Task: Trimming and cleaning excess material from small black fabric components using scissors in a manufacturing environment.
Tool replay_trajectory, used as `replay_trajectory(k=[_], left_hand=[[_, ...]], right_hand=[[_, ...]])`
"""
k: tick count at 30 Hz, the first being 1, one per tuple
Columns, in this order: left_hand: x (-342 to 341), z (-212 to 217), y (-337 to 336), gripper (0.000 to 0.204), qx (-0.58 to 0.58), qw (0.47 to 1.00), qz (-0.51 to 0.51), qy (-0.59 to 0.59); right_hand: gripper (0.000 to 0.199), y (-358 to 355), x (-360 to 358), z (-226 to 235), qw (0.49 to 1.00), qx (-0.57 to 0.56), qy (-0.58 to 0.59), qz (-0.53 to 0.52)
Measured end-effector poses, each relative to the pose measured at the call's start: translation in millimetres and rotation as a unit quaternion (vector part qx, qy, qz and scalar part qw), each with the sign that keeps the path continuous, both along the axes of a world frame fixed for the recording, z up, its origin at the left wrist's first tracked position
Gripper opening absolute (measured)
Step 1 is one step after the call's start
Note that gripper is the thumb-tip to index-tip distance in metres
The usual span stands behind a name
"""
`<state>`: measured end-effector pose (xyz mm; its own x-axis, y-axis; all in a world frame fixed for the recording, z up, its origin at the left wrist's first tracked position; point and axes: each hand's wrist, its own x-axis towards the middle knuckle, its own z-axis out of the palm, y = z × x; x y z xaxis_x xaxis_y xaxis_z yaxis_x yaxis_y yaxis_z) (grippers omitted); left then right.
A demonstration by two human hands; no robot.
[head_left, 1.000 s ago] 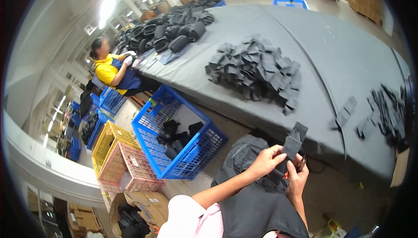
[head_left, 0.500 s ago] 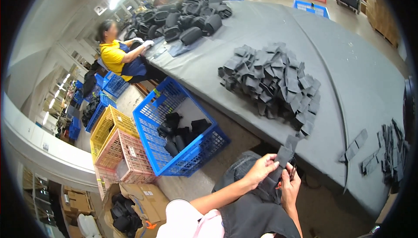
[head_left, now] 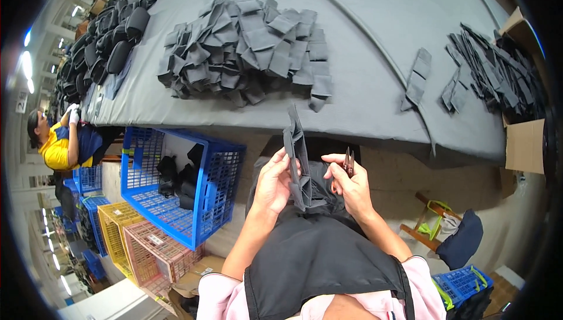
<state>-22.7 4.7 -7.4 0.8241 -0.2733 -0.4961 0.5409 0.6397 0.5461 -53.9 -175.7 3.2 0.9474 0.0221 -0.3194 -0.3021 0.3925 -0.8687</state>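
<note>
Fabric strip w/ folds, in L hand

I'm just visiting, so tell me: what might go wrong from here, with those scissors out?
The scissors in the right hand have bare tips pointing up, so they might nick the left hand if the two came together.
The tips might also snag the dark strip in the left hand.
The pile of grey pieces lies near the table's front edge; a knock could send some off.

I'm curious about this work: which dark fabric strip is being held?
The strip in the left hand; the other visible strips lie on the table.
</note>
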Motion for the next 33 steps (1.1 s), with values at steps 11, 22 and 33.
replay_trajectory(k=[11,22,33], left_hand=[[-3,33,-33,0.09,0.143,0.971,-0.085,-0.172],[-1,-21,-31,0.04,0.398,0.892,0.036,-0.211],[-9,-9,-27,0.024,0.493,0.825,-0.032,-0.274]], right_hand=[[0.054,18,35,2,0.988,-0.138,-0.05,0.049],[0.053,22,41,-12,0.924,-0.335,-0.182,-0.023],[0.05,9,35,-32,0.962,-0.268,-0.048,0.015]])
